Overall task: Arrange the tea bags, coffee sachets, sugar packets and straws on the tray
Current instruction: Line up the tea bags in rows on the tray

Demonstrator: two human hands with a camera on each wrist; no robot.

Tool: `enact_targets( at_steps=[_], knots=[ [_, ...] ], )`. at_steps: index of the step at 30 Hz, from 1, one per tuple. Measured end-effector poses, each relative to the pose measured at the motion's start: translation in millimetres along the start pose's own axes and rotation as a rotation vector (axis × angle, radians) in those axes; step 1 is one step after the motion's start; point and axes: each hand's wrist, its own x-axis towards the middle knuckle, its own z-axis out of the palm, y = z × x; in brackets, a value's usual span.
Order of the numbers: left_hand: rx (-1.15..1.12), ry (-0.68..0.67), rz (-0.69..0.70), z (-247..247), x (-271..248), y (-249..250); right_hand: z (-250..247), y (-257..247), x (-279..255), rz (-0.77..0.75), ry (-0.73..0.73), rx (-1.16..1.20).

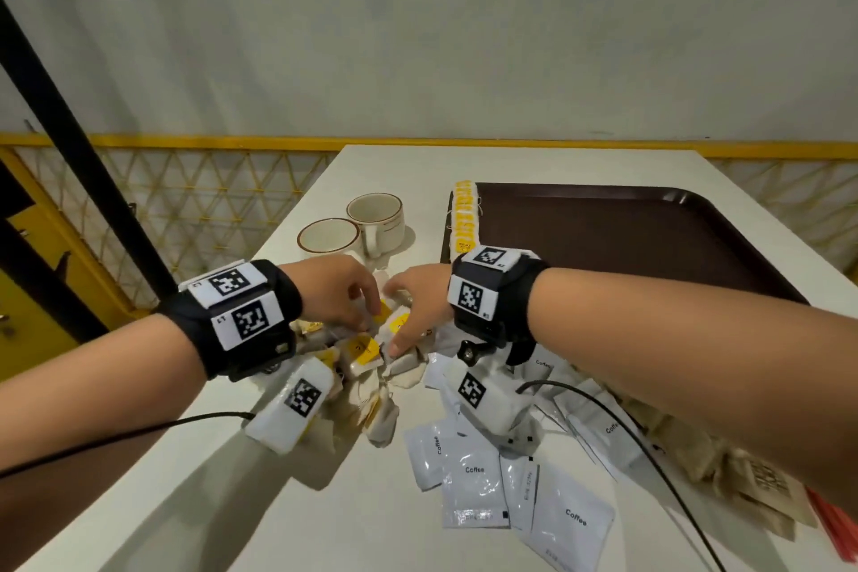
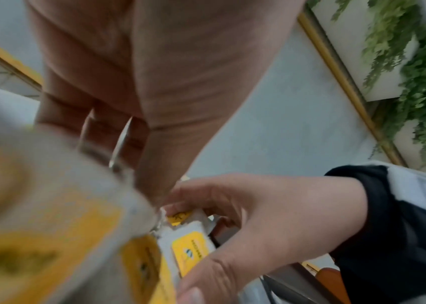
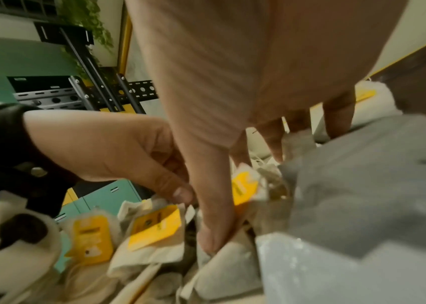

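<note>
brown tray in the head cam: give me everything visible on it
The tray is dark brown, rectangular with rounded corners and a low raised rim, and looks like smooth plastic. It lies flat on the white table, at the far right, beyond the right hand. A row of tea bags with yellow tags stands along its left edge; the rest of its visible surface is bare. The right forearm and wrist band cover its near edge. Neither hand touches it as far as can be seen.

Beyond the left hand (image 1: 341, 288) two white ceramic cups (image 1: 353, 225) block the way; right of the right hand (image 1: 418, 307), the dark brown plastic tray (image 1: 650, 237) lies mostly bare.
</note>
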Motion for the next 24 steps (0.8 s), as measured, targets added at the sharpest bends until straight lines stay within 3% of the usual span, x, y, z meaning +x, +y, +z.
enact_targets(
  at_steps=[10, 15, 17, 19, 24],
  knots=[
    [-0.300, 0.217, -0.024, -28, -5, -9, 14, -7, 23, -0.048, 0.101, -0.223],
    [-0.664, 0.453, 0.034, -35, -18, -1, -10, 2, -5, -0.069, 0.274, -0.027],
    [-0.981, 0.545, 0.101, -33, -23, 10, -23, 12, -28, -0.071, 0.364, 0.123],
    [-1.268, 0.608, 0.137, -28, -26, 25, -27, 27, -47, -0.103, 0.427, 0.437],
    [-1.697, 0.413, 0.186, -4, -14, 87, -2, 56, -93, -0.229, 0.463, 1.291]
  ],
)
